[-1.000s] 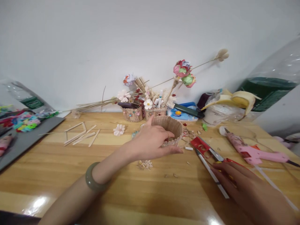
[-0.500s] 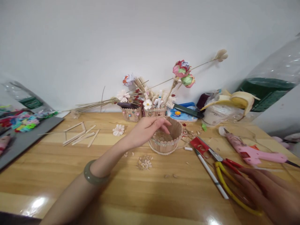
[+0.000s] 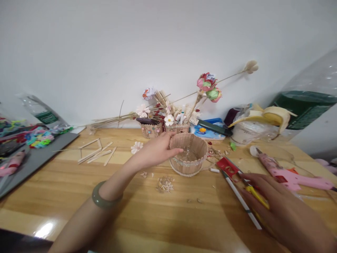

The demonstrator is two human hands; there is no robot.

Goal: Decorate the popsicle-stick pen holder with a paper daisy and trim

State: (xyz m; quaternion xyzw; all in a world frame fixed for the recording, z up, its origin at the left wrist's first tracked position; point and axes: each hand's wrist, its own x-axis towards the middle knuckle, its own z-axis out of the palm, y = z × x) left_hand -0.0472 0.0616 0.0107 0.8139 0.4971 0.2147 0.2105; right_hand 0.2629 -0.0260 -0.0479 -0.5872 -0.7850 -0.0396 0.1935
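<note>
At the far left, a grey panel carries a heap of bright, multicoloured pieces. Thin wooden sticks lie loosely on the bench, followed by a pale flower.

The left hand, with a green bangle at its wrist, reaches to the left side of a round basket. Its thumb stands apart from the other fingers and extends over the rim; the others are partly hidden at the rim's far left, so I cannot tell whether they grip it. Small wood chips are piled near, on the bench in front of the basket.

The basket stands upright near the middle of the bench. Its wall is made of light brown upright slats with rounded tops forming a scalloped rim; a glittering band circles the outside, a pale trim edges the base, and the bottom looks clear and shiny. Behind it, flowers rise from two decorated holders.

Farther right lies a slim white pen-like stick. Beside it, the right hand spreads over yellow-handled scissors, fingers long and slightly bent; whether they close on the handle cannot be seen. A pink glue gun lies beyond.
</note>
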